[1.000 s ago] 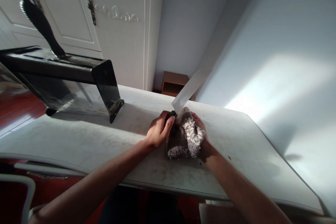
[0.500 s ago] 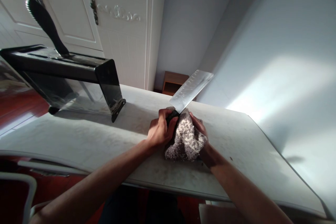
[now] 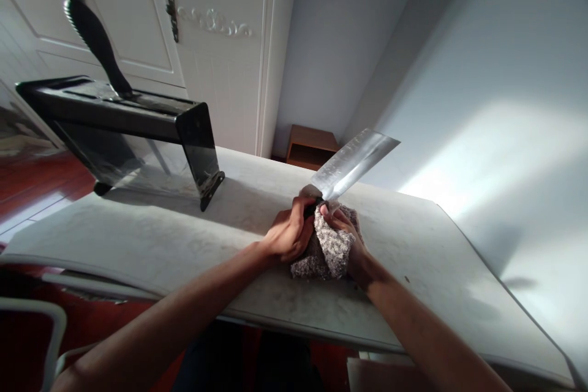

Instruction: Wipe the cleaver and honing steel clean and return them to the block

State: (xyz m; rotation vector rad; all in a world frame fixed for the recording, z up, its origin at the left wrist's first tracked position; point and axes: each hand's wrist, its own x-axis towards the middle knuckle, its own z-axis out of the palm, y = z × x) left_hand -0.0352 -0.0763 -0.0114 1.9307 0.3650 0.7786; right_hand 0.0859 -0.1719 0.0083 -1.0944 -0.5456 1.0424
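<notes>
Knife block (image 3: 110,115) sat on the left, black-handled knife (image 3: 94,33) poking out of its top. Left hand (image 3: 290,234), center frame: fingers wrapped around cleaver (image 3: 353,163) handle, blade angled up-right. Speckled cloth (image 3: 334,250) was bunched just right of that, gripped by right hand's (image 3: 357,252) fingers.

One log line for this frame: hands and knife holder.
left hand: grips knife | right hand: holds cloth | knife holder: on table

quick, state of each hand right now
Left hand: closed, holding the knife.
Right hand: closed, holding the speckled cloth.
</notes>
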